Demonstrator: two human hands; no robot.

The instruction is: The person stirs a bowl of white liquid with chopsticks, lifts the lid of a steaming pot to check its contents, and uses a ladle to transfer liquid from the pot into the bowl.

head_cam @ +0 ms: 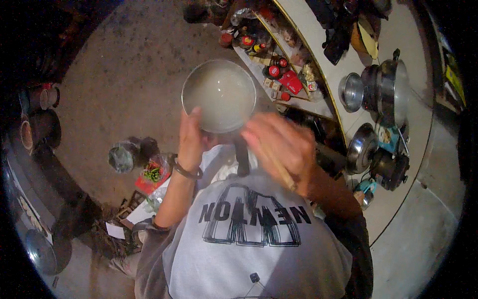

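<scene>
A round, thin-rimmed bowl [220, 93] of cloudy whitish liquid is held up in front of my body. My left hand [191, 138] grips its near left side, the thumb lying over the rim. At the near right rim is my right hand [283, 145], blurred and closed around a pale wooden stick [278, 166]. The stick's back end points down towards my chest, while its front end is hidden. A dark handle-like bar [242, 159] reaches from under the bowl towards my shirt; whether it belongs to the bowl cannot be seen.
On the right, a pale counter [392, 209] bears metal pots [394, 91], a steel basin [361, 147] and a cleaver-like yellowish piece [368, 37]. Seasoning bottles and packets [274, 71] crowd a shelf below. Green peppers [152, 172] in plastic and a bag-lined bin [122, 156] lie left.
</scene>
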